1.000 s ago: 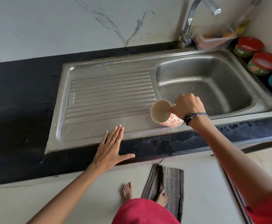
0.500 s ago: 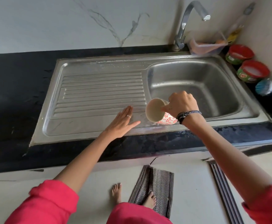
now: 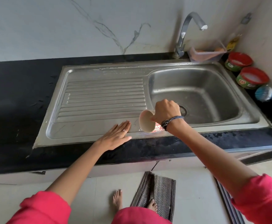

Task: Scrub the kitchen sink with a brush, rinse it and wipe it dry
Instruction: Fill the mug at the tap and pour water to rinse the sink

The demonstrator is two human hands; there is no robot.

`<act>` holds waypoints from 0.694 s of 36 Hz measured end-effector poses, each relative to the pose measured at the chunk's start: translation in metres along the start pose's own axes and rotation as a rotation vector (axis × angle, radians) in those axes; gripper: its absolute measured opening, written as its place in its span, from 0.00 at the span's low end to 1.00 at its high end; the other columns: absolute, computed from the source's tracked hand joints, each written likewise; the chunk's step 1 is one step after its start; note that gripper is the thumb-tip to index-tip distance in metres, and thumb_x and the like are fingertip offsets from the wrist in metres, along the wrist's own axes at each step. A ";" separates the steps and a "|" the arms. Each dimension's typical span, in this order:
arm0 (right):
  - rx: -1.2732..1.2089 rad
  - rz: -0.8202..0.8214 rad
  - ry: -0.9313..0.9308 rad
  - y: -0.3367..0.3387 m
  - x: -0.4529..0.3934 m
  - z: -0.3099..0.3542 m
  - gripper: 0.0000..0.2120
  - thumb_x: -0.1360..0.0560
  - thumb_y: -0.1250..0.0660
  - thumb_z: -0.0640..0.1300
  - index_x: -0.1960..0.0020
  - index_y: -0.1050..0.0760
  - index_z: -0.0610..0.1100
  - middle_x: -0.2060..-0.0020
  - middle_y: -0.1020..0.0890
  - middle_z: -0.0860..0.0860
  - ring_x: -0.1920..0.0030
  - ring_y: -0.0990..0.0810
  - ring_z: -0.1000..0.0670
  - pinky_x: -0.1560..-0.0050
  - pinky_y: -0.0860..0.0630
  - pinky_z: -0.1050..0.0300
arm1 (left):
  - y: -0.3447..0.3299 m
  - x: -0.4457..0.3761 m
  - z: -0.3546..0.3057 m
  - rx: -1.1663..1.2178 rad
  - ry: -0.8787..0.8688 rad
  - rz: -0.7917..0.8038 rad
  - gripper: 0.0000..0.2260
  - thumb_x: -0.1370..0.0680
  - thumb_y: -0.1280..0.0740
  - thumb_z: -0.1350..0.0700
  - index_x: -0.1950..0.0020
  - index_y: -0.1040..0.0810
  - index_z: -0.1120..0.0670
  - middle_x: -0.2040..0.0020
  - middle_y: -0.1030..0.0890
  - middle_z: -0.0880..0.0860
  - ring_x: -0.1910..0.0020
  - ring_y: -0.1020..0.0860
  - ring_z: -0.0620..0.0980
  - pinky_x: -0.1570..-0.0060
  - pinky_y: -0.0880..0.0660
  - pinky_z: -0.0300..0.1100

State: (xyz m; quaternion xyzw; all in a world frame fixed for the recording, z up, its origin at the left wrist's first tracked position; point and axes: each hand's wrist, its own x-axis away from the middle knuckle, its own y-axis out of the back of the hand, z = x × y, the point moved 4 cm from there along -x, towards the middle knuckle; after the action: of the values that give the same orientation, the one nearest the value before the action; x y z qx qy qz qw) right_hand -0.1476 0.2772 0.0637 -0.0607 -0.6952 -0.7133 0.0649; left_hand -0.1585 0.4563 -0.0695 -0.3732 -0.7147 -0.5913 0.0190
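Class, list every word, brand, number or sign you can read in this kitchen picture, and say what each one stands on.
"EXO": on the green label of the nearer red-topped tub.
Farther red-topped tub: label too blurred to read.
Yellow label on the bottle in the corner: too blurred to read.
Floral cup: pattern only, no words.

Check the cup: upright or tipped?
Tipped. The right hand holds the cup on its side, mouth facing left over the drainboard.

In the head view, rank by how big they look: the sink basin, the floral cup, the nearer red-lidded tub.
1. sink basin, by far the largest.
2. floral cup.
3. red-lidded tub, close to the cup; the cup sits nearer the camera, so unsure.
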 end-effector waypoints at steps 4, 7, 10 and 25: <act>0.043 0.000 -0.025 -0.003 0.000 -0.010 0.15 0.24 0.35 0.49 0.47 0.22 0.38 0.50 0.19 0.44 0.47 0.21 0.43 0.58 0.29 0.57 | -0.002 -0.026 -0.029 -0.052 -0.043 -0.017 0.27 0.17 0.55 0.46 0.24 0.64 0.54 0.24 0.63 0.53 0.25 0.62 0.45 0.27 0.65 0.42; 0.023 -0.018 -0.081 -0.003 0.000 -0.023 0.14 0.25 0.34 0.50 0.47 0.22 0.40 0.51 0.19 0.45 0.47 0.20 0.43 0.59 0.30 0.57 | 0.000 -0.042 -0.054 -0.086 -0.083 -0.022 0.25 0.17 0.54 0.50 0.23 0.58 0.55 0.23 0.61 0.54 0.24 0.61 0.49 0.26 0.61 0.48; -0.043 -0.048 -0.159 0.000 0.001 -0.037 0.15 0.26 0.33 0.51 0.49 0.21 0.40 0.51 0.18 0.44 0.48 0.20 0.43 0.59 0.30 0.57 | 0.000 -0.054 -0.073 -0.185 -0.141 -0.125 0.22 0.18 0.48 0.58 0.24 0.47 0.57 0.23 0.55 0.58 0.24 0.57 0.55 0.26 0.55 0.55; -0.143 -0.102 -0.187 0.018 -0.019 -0.030 0.19 0.25 0.35 0.54 0.51 0.22 0.37 0.51 0.20 0.42 0.53 0.22 0.42 0.60 0.32 0.56 | 0.019 0.003 0.015 0.215 0.205 -0.298 0.25 0.16 0.55 0.52 0.25 0.62 0.59 0.23 0.62 0.55 0.24 0.61 0.50 0.28 0.61 0.45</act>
State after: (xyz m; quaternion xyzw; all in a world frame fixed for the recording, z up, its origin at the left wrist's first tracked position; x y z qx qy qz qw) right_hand -0.1258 0.2464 0.0769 -0.0962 -0.6477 -0.7547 -0.0409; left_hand -0.1433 0.4708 -0.0566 -0.1970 -0.8152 -0.5428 0.0440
